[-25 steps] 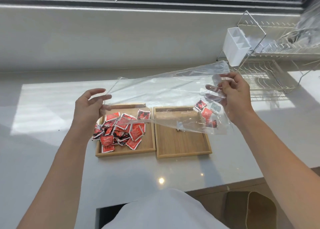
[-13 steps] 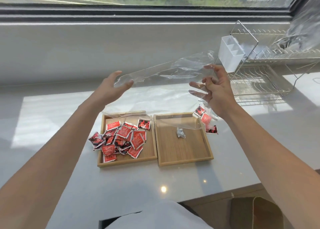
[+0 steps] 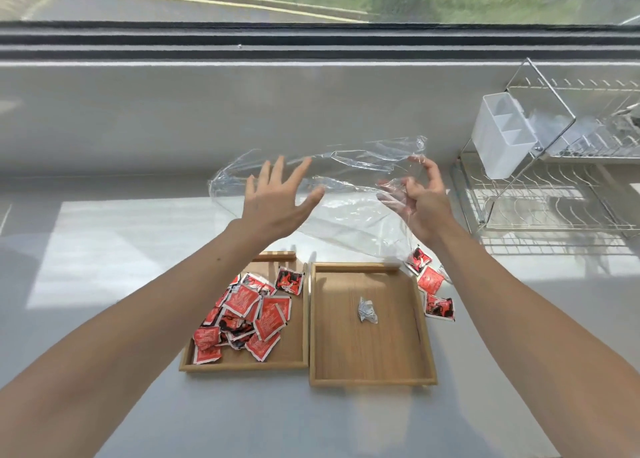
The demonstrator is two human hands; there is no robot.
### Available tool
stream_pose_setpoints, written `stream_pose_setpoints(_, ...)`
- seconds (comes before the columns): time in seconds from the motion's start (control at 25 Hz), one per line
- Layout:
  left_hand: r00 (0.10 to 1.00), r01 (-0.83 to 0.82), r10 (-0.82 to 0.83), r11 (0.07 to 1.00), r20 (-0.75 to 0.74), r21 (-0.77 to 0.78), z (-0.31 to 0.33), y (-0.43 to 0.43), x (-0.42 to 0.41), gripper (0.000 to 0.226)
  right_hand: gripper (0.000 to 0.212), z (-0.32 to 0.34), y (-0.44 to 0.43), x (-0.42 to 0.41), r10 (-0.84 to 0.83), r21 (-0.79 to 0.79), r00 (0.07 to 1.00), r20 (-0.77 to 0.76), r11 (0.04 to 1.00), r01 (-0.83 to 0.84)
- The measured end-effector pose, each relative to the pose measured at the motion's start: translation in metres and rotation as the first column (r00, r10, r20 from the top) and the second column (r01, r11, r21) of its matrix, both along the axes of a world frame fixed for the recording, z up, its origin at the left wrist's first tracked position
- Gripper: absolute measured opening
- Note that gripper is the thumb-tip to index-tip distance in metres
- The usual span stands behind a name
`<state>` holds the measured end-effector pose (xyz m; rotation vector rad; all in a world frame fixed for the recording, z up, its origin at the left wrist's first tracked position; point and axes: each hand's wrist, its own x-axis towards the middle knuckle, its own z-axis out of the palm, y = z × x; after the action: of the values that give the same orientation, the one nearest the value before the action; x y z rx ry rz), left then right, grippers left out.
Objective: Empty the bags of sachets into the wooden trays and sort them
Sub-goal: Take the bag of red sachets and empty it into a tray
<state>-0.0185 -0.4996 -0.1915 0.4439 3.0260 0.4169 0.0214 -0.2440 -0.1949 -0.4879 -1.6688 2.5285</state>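
A clear plastic bag [image 3: 349, 222] hangs in the air above the trays. My right hand [image 3: 420, 203] pinches its right end with curled fingers. My left hand [image 3: 275, 201] is spread flat in front of the bag's left part and grips nothing. Three red sachets [image 3: 430, 280] sit in the bag's low corner, beside the right tray's far right edge. The left wooden tray [image 3: 242, 366] holds a pile of several red sachets [image 3: 247, 314]. The right wooden tray [image 3: 372, 381] holds one crumpled silver sachet [image 3: 367, 310].
Both trays stand side by side on a white counter [image 3: 121, 267] under a window. A wire dish rack [image 3: 554, 198] with a white cutlery holder [image 3: 502, 142] stands at the right. The counter's front edge is close to my body.
Both hands rose and moved away from me with the bag. My left hand went from holding the bag's edge to a spread, empty hand. The three sachets stayed in the bag's corner.
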Motion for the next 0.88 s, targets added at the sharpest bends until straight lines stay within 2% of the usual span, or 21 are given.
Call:
stream_pose_setpoints(0.2, 0.991, -0.036, 0.052, 0.991, 0.123, -0.129, -0.035, 0.014, -0.043, 0.072, 0.047, -0.043, 0.018, -0.06, 0.036, -0.007, 0.99, 0.134, 0.999, -0.035)
stream_pose_setpoints(0.36, 0.988, 0.042, -0.015, 0.983, 0.151, -0.177, -0.072, 0.026, -0.074, 0.074, 0.044, -0.076, 0.029, -0.096, 0.047, -0.001, 0.97, 0.237, 0.999, -0.048)
stream_pose_setpoints(0.48, 0.982, 0.127, -0.092, 0.969, 0.167, -0.21, -0.099, 0.035, -0.093, 0.076, 0.042, -0.105, 0.037, -0.111, 0.002, 0.138, 0.953, 0.302, 0.989, -0.045)
stream_pose_setpoints(0.6, 0.965, 0.182, -0.124, 0.95, 0.229, -0.253, -0.127, 0.039, -0.104, 0.078, 0.035, -0.13, 0.045, -0.118, -0.075, 0.392, 0.936, 0.344, 0.917, -0.07)
stream_pose_setpoints(0.68, 0.954, 0.19, -0.113, 0.944, 0.277, -0.269, -0.144, 0.041, -0.106, 0.079, 0.038, -0.141, 0.049, -0.12, -0.131, 0.596, 0.937, 0.323, 0.798, -0.094)
stream_pose_setpoints(0.76, 0.944, 0.192, -0.104, 0.945, 0.314, -0.265, -0.159, 0.045, -0.106, 0.08, 0.042, -0.148, 0.05, -0.12, -0.172, 0.792, 0.96, 0.219, 0.606, -0.072)
stream_pose_setpoints(0.8, 0.943, 0.193, -0.104, 0.945, 0.315, -0.264, -0.164, 0.046, -0.106, 0.08, 0.043, -0.151, 0.047, -0.119, -0.158, 0.883, 0.979, 0.129, 0.467, -0.041)
stream_pose_setpoints(0.88, 0.949, 0.19, -0.11, 0.947, 0.295, -0.259, -0.173, 0.048, -0.106, 0.08, 0.047, -0.154, 0.033, -0.117, 0.015, 0.992, 1.0, 0.004, 0.123, -0.006)
